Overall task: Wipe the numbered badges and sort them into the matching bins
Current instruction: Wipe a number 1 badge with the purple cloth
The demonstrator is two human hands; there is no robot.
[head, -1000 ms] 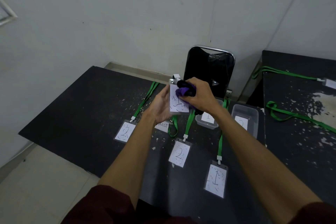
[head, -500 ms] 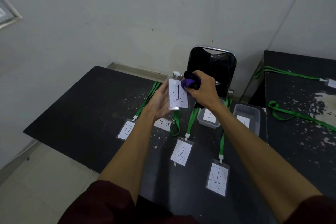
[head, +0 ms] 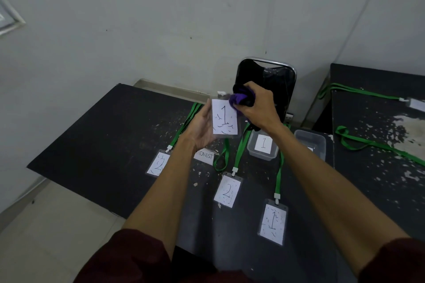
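- Far left of the desk (head: 103,133): a left badge (head: 158,164) marked 2 lies flat, flecked with ink, apparently not yet wiped.
- Left hand (head: 202,128): the held badge (head: 224,119), marked 1, is kept upright above the desk with the thumb along its left edge. The fingers are hidden behind it, so the firmness of the hold cannot be told. Risk: a hard rub could push the sleeve out of a loose hold.
- Lanyard loop (head: 222,158), green, just below. If it belongs to the held badge, the middle badge (head: 227,192) could be dragged when the hand is moved.
- Cloth (head: 239,100): purple, bunched, pressed on the top right corner only. Flecks are seen across the lower half, and marks would likely be left if wiping were ended here.
- Right hand (head: 257,108): fingers curled tight round the cloth.
- Bin 1 (head: 262,156): labelled 1, just under the right wrist, judged the matching one.
- Far bin (head: 310,133): label covered by the forearm. A wrong drop is possible if it is not checked.
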